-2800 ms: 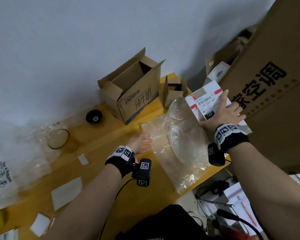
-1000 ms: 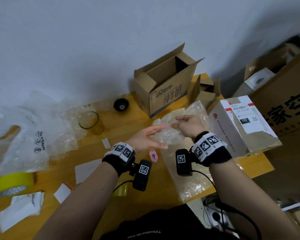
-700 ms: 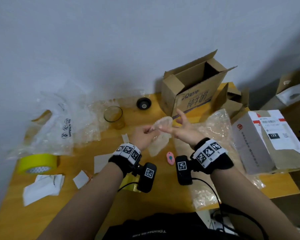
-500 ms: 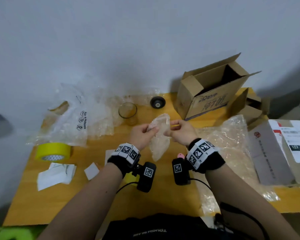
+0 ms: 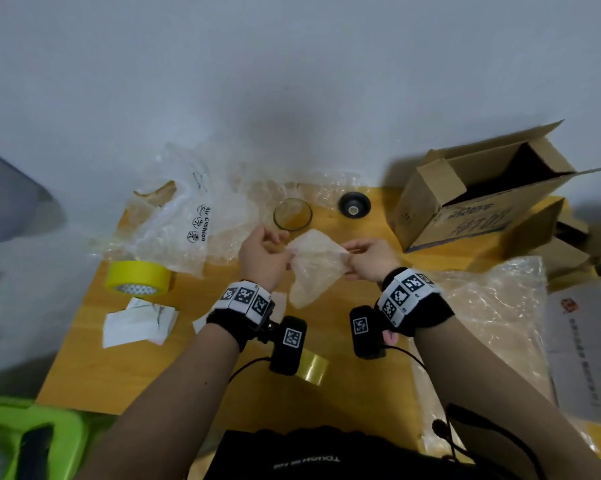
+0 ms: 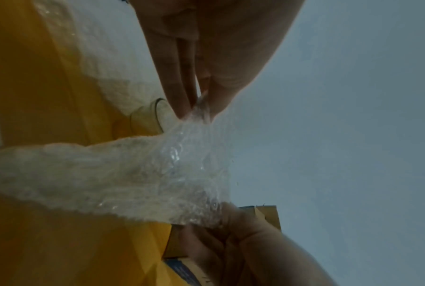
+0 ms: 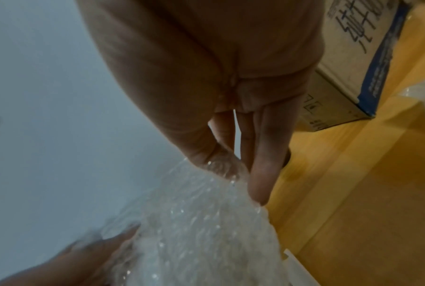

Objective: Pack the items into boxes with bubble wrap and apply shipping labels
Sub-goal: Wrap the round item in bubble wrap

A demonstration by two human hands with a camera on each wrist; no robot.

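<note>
Holding: we pinch a small sheet of bubble wrap (image 5: pixel 314 265) between both hands, lifted above the wooden table (image 5: pixel 94 358) at the centre of the head view.
Left hand (image 5: pixel 262 258): clamped on the sheet's left edge; in the left wrist view our fingers (image 6: pixel 179 85) and thumb press together on the plastic.
Right hand (image 5: pixel 370 259): clamped on the right edge, thumb against fingertips (image 7: pixel 259 185) (the wrist view shows the bubbles bunched there).
Sheet: its top edge is stretched between the hands, and its lower corner hangs toward us.
Glass (image 5: pixel 293 214): standing upright just behind the sheet, upper centre of the frame.
Open carton (image 5: pixel 465 209): upper right, lying on its side, flaps spread.
Labelled box (image 5: pixel 590 348): right edge, only partly in frame.
Large bubble wrap (image 5: pixel 493 313): spread flat on the table at right, beside that box.
Air cushion bag (image 5: pixel 188 216): upper left, crumpled against the wall.
Yellow tape roll (image 5: pixel 138 279): left, near white paper scraps (image 5: pixel 138 323).
Black round object (image 5: pixel 354 204): right of the glass (we cannot tell what it is).
</note>
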